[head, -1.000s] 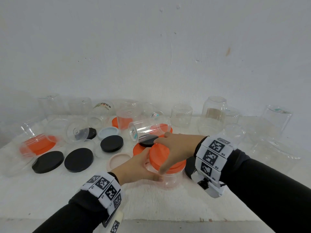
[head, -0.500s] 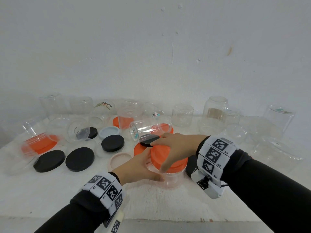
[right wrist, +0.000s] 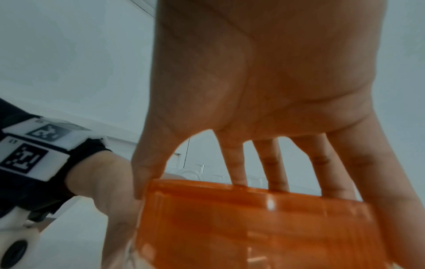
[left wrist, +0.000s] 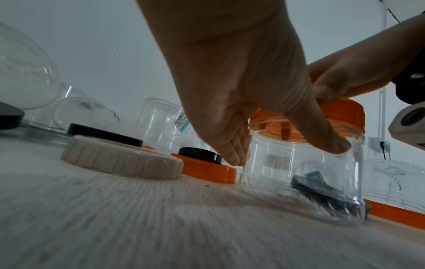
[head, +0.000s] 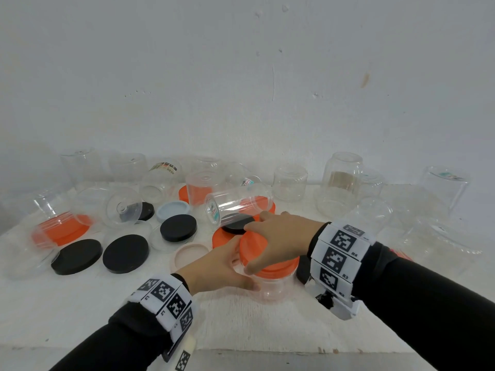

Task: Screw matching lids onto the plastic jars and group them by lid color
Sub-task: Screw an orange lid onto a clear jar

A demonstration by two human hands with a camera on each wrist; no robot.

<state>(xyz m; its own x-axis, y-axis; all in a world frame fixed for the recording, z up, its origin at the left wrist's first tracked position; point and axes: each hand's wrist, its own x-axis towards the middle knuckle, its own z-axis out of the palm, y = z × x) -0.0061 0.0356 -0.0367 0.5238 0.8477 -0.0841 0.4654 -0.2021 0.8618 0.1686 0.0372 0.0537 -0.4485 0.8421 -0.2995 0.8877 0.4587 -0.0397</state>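
Observation:
A clear plastic jar (head: pixel 272 289) (left wrist: pixel 306 174) stands upright on the white table near the front middle. An orange lid (head: pixel 254 243) (left wrist: pixel 340 111) (right wrist: pixel 253 218) sits on its mouth. My right hand (head: pixel 278 236) (right wrist: pixel 264 91) covers the lid from above, thumb and fingers curled round its rim. From the left, my left hand (head: pixel 214 266) (left wrist: pixel 241 81) grips the jar's body, thumb on its near wall and fingers wrapped behind it.
Loose lids lie to the left: black lids (head: pixel 126 253), a beige lid (head: pixel 190 254) (left wrist: pixel 122 160), a pale blue lid (head: pixel 172 210) and orange lids (head: pixel 221 236) (left wrist: pixel 204 167). Several open clear jars (head: pixel 340 180) crowd the back by the wall; one lies on its side (head: pixel 238 202).
My right hand has turned a little on the orange lid. The left hand and the jar stay where they were.

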